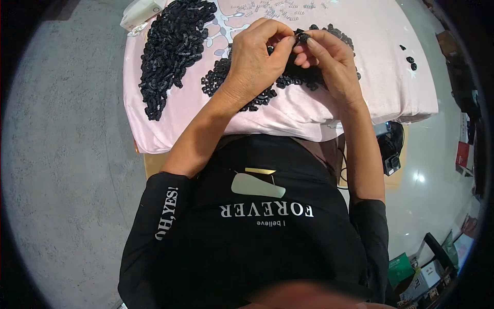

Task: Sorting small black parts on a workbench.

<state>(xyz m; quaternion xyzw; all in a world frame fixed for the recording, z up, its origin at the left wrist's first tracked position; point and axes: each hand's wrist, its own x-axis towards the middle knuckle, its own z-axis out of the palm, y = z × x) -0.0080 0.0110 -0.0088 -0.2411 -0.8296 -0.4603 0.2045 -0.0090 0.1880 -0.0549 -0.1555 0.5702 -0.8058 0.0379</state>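
My left hand and my right hand meet above the far middle of the pink cloth. Between their thumbs and fingertips is a small black plastic piece, perhaps part of a cord lock. The fingers cover much of it. Beneath the hands spreads a heap of small black plastic parts, partly hidden by them. A longer, denser pile of black plastic pieces lies to the left. Small coil springs are scattered on the cloth beyond my hands.
Several loose black pieces lie near the cloth's right edge. At the back left corner stands a white box. Below the table's right side are a cable and a black device. Boxes and other items line the floor at right.
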